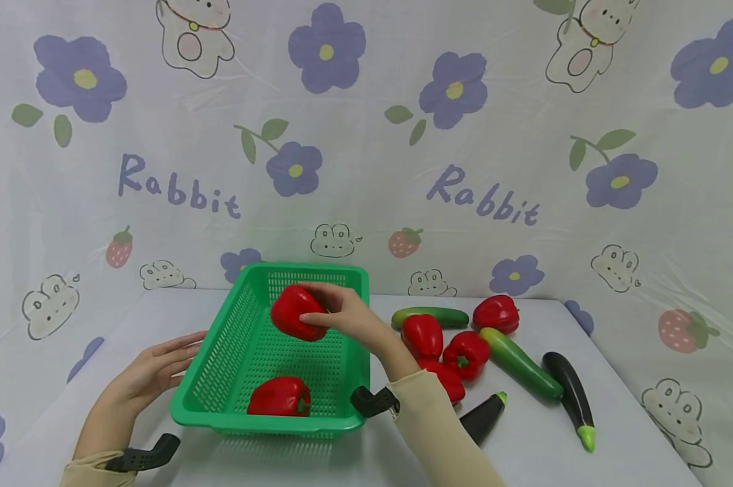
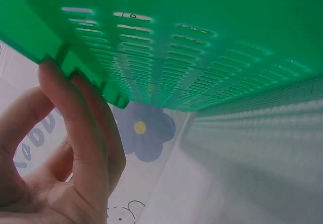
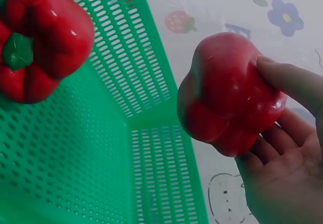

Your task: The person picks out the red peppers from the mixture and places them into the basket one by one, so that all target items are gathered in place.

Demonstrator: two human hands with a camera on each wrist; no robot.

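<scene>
My right hand [image 1: 351, 314] grips a red bell pepper [image 1: 295, 312] above the green basket [image 1: 269, 421], thumb on one side and fingers on the other. The right wrist view shows the same held pepper [image 3: 229, 95], its smooth side toward the camera. A second red bell pepper [image 1: 278, 398] lies inside the basket near its front wall, green stem to the right. At the basket's left side is my left hand [image 1: 153, 375], with loosely bent fingers. Its fingertips touch the underside of the basket's rim [image 2: 30, 37] in the left wrist view.
Right of the basket lie several red bell peppers [image 1: 466, 353], a far cucumber [image 1: 430, 316] and a nearer one [image 1: 521, 365]. One eggplant [image 1: 570, 392] rests at the right; another [image 1: 483, 416] is partly hidden by my right sleeve. A patterned cloth hangs behind the white table.
</scene>
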